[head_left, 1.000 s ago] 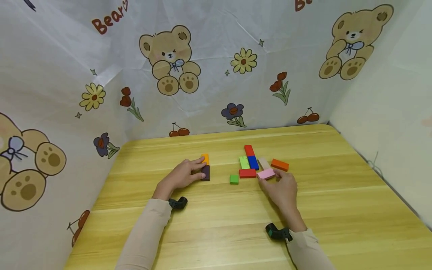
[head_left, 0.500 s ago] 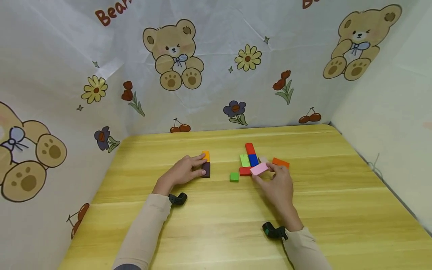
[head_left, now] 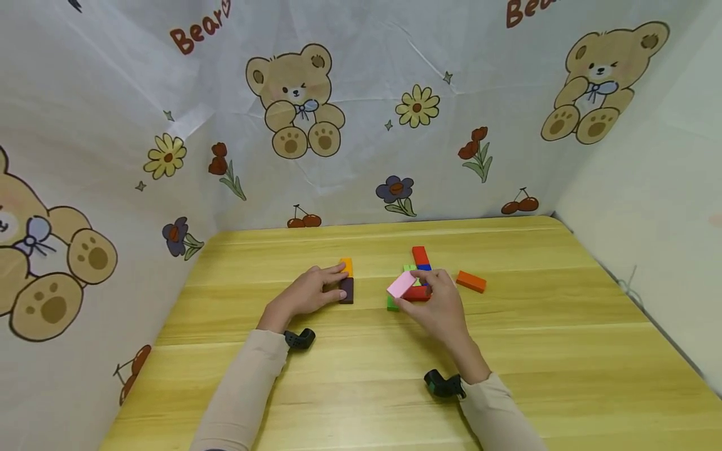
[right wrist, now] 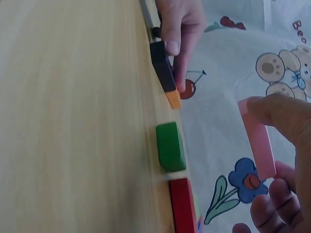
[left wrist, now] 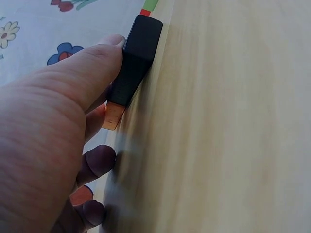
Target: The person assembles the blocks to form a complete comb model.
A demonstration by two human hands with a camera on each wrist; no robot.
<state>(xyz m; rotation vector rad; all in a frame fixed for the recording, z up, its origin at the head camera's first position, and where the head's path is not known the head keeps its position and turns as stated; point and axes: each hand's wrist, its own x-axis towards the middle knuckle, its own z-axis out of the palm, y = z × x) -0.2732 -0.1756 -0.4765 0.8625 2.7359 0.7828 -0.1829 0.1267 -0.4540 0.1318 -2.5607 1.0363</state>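
Your left hand point(left wrist: 53, 121) rests its thumb against the black block point(left wrist: 141, 43). An orange block point(left wrist: 114, 116) adjoins that block's far end, a finger point(left wrist: 94, 124) beside it. Two further fingertips point(left wrist: 101, 160) lie clear of both blocks. A red piece point(left wrist: 145, 12) and green piece point(left wrist: 150, 5) show partly beyond; wood-grained tabletop point(left wrist: 223, 121) right, flower-printed sheet point(left wrist: 29, 36) left.

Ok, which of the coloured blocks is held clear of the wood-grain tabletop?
The pink rectangular block, pinched in the right hand; the other visible blocks rest on the wood-grain tabletop.
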